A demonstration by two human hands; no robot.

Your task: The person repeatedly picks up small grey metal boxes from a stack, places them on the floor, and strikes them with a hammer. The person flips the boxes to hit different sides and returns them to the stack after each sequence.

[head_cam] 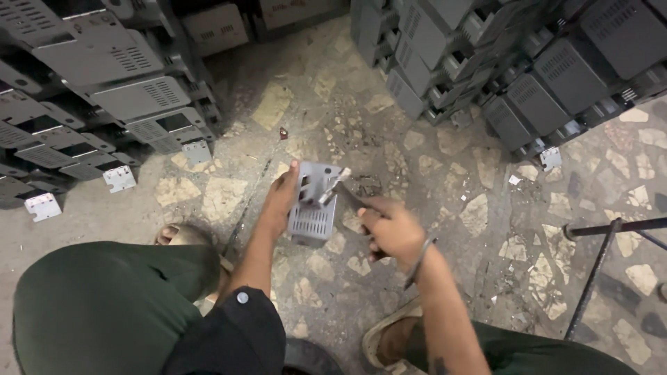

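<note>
A small grey sheet-metal casing with vent slots stands on the stone floor between my knees. My left hand grips its left edge and steadies it. My right hand is closed around the handle of a hammer, whose metal head rests against the upper part of the casing. A metal bangle sits on my right wrist. My green trousers and a dark sleeve fill the lower part of the view.
Stacks of grey metal casings lie at the left, and another pile rises at the upper right. A thin metal rod frame stands at the right. Small metal brackets lie on the patterned stone floor.
</note>
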